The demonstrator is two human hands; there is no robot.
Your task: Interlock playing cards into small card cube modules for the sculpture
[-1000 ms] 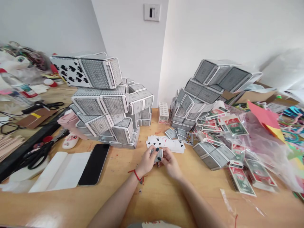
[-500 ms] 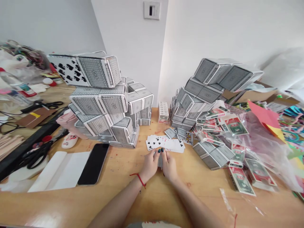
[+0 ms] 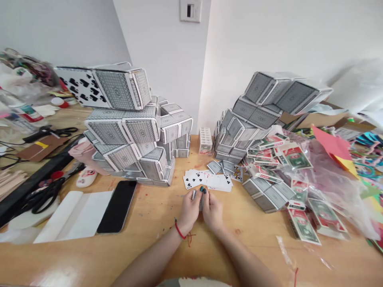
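My left hand (image 3: 190,211) and my right hand (image 3: 213,210) meet just above the table, both closed on a grey-backed playing card (image 3: 201,204). The thumbs press side by side along its upper end, and most of the card is hidden by my fingers; whether it is one card or several I cannot tell. A red string bracelet (image 3: 179,231) is on my left wrist. Right beyond my fingertips lie spread playing cards (image 3: 193,180), face up. Several grey-backed cards (image 3: 216,166) lie behind these.
Stacked blocks of folded cards rise at left (image 3: 125,131) and right (image 3: 254,113). A phone (image 3: 117,207), white paper (image 3: 86,215) and black scissors (image 3: 49,195) lie to the left. Card boxes (image 3: 303,227) and clear plastic wrap (image 3: 332,179) crowd the right. A small white box (image 3: 205,141) stands behind.
The left hand has rolled a little, and a white edge now shows beside its thumb. Both hands stay together at nearly the same spot, still gripping the card.
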